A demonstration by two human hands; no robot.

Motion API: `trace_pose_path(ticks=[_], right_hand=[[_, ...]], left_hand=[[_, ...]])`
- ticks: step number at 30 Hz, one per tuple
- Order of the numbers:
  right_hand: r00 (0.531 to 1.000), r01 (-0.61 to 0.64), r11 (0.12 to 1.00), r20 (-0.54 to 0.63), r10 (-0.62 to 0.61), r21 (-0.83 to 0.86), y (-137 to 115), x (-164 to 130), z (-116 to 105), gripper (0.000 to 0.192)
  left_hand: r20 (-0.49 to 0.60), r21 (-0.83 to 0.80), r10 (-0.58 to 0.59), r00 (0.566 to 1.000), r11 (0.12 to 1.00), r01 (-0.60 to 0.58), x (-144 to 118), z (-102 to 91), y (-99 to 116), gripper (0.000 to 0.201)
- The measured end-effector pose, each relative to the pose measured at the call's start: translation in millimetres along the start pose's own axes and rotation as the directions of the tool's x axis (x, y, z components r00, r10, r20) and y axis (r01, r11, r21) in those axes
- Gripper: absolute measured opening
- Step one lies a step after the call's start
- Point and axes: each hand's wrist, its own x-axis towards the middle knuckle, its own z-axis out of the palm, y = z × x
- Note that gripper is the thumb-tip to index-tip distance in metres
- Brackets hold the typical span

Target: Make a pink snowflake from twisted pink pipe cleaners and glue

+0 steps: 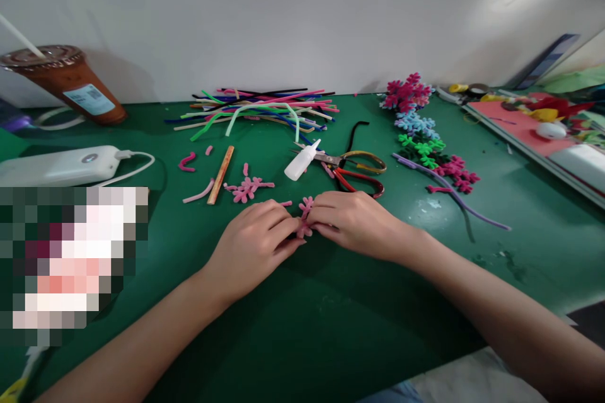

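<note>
Head view: we have both hands low on the bench [331, 327], meeting at a small pink flake [305, 217] made of pipe cleaner. Left hand [253, 245] is curled, fingertips pinched on the flake's left side; right hand [352, 220] is curled too, fingertips closed on its right side. The flake sits between the two sets of fingertips, just off or on the green surface, we cannot tell which.

To do this step well, we judge: keep the pinch close to the joint, work one short arm at a time, hold the flake flat against the bench so it does not twist, and keep the arms even.

Just beyond the hands lie a finished pink flake [248, 187], a glue bottle [302, 160] and scissors [357, 170]. A wooden stick [220, 174] and pink offcuts [188, 162] lie to the left. A heap of pipe cleaners [259, 110] lies near the wall [283, 12]. A row of coloured flakes [420, 132] runs to the right, with a purple stem [454, 198] beside it.

Surface: green mat, some scuffs and glue marks at right. Far left stand a drink cup [70, 82] and a white power bank [59, 165] with cable. Far right is a tray [529, 132] of craft bits. The wall is plain white.
</note>
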Motion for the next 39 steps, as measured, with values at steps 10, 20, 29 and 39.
trace_pose_path(ticks=[10, 20, 29, 39], right_hand=[[1.000, 0.020, 1.000, -0.015, -0.020, 0.002, 2.8, -0.3, 4.0, 0.023], [0.994, -0.071, 0.987, -0.075, 0.082, 0.141, 0.5, 1.7, -5.8, 0.014], [0.939, -0.273, 0.959, -0.193, 0.284, 0.082, 19.5, 1.8, -6.6, 0.018], [0.969, -0.223, 0.975, -0.111, 0.220, -0.010, 23.1, 1.1, -1.4, 0.019]], left_hand=[[0.017, -0.009, -0.028, 0.999, 1.000, 0.028, -0.5, 0.0, 0.6, 0.014], [0.030, -0.001, -0.026, 0.999, 1.000, 0.026, -0.7, -0.3, 1.1, 0.015], [0.000, 0.024, -0.059, 0.998, 0.998, 0.059, 0.3, -2.5, 2.2, 0.025], [0.029, 0.043, -0.029, 0.999, 0.999, 0.028, -1.5, -2.1, 1.4, 0.021]])
